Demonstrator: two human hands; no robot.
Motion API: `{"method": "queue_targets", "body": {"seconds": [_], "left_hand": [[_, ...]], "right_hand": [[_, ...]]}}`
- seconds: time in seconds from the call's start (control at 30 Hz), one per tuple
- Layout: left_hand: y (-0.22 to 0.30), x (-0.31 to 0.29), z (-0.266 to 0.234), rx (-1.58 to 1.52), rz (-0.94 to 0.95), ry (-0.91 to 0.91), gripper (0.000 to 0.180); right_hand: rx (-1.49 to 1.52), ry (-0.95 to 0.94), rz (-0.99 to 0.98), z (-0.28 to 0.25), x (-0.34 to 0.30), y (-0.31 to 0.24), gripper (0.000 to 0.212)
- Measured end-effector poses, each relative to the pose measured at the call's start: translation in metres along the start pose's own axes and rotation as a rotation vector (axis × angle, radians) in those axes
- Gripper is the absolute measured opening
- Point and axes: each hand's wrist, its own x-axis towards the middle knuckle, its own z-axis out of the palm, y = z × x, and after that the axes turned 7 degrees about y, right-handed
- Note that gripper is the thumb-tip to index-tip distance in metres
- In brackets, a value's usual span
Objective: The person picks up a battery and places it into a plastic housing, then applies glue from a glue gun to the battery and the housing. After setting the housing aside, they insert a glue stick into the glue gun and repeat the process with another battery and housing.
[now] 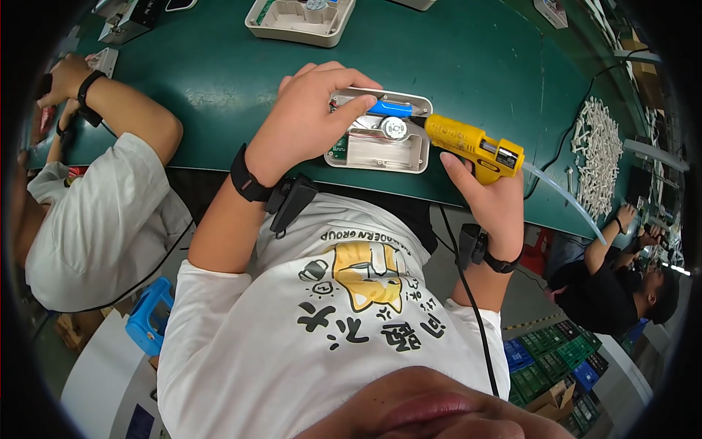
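Note:
A shallow white plastic housing (pixel 391 156) lies hollow side up near the table's front edge. Along its far wall sits a blue cylindrical battery (pixel 393 108), beside a round whitish metal part (pixel 393 129). A bit of green circuit board (pixel 338 149) shows at the left inside. My left hand (pixel 313 110) reaches over the housing's left end, index finger along the far rim and thumb on the battery. My right hand (pixel 484 196) is wrapped round a yellow hot glue gun (pixel 468 143), its dark nozzle at the battery's right end. A translucent glue stick (pixel 567 196) trails from its back.
The green table (pixel 219 88) carries another open white housing (pixel 311 22) at the back and a heap of small white pieces (pixel 596 157) at right. A black cable (pixel 559 150) runs beside the heap. Co-workers sit left (pixel 110 212) and right (pixel 610 282).

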Motion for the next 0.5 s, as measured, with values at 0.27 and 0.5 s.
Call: {"method": "queue_targets", "body": {"seconds": [0.27, 0.5], "left_hand": [[0.004, 0.001, 0.001, 0.068, 0.016, 0.004, 0.023], [0.007, -0.002, -0.012, 0.123, 0.096, -0.123, 0.035]], "right_hand": [[-0.088, -0.024, 0.027, -0.006, -0.005, -0.012, 0.031], [-0.038, -0.07, -0.158, 0.015, 0.003, -0.024, 0.036]]}}
